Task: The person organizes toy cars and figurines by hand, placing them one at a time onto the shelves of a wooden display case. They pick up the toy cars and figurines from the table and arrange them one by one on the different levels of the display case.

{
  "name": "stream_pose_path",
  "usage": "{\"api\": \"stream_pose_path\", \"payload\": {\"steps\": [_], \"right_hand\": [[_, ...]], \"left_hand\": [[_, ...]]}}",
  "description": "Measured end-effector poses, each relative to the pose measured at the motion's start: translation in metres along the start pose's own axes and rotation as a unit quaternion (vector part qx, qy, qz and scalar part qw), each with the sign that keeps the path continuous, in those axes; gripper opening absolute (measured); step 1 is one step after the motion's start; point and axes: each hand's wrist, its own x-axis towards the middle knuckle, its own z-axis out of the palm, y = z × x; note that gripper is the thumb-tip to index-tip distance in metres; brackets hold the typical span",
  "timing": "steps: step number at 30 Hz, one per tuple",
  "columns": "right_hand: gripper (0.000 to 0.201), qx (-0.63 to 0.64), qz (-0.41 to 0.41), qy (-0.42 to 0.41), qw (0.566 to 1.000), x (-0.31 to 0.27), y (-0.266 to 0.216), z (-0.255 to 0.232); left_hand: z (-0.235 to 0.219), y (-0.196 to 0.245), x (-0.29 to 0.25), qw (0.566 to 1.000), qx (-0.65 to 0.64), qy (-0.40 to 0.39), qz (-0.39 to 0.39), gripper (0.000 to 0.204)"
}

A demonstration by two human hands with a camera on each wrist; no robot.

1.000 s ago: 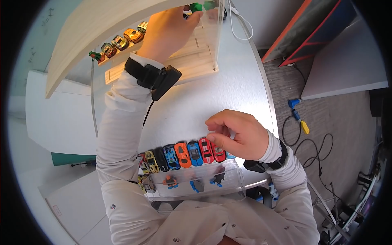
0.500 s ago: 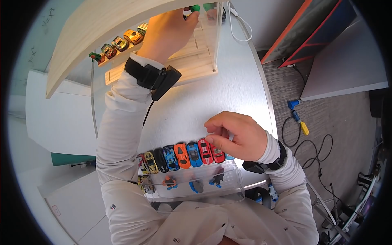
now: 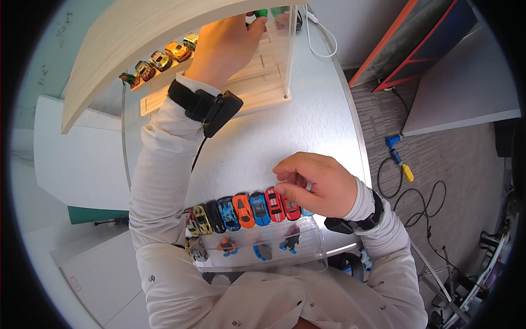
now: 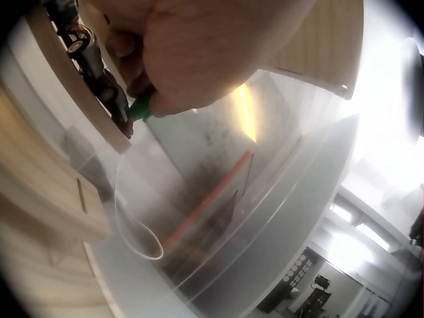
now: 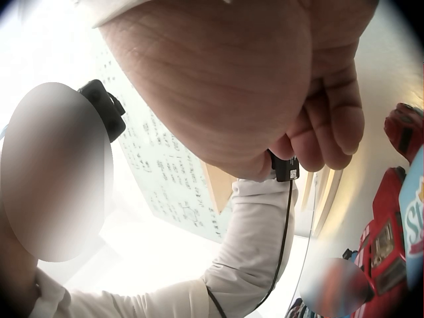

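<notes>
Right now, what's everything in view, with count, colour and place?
Table: one, silvery, centre
Display case: one, pale wood, table's far side
Case cars: at least four, multicoloured, inside it
Green toy: one, green, in case
Front cars: at least eight, multicoloured, near side
Clear container: one, colourless, beside front cars
Figures: three, multicoloured, showing through container
White cable: one, white, right of case
Plug: one, blue and yellow, floor
Boards: at least two, red-edged, far right
Wrist cameras: two, black, strapped on
Left hand: one, bare, pinching green toy
Right hand: one, bare, above front cars
</notes>
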Motion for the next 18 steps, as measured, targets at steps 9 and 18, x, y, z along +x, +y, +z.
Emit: {"api": "stream_pose_path", "payload": {"steps": [9, 18], "right_hand": [[0.023, -0.006, 0.001, -0.004, 1.000, 0.0002, -0.0008, -0.0010], [0.023, -0.006, 0.008, -0.005, 1.000, -0.0002, -0.0015, -0.0014]], "left_hand": [[0.0029, -0.0026, 0.0008, 1.000, 0.005, 0.013, 0.009, 0.036], [-0.0032, 0.0041, -0.0007, 1.000, 0.003, 0.011, 0.022, 0.035]]}}
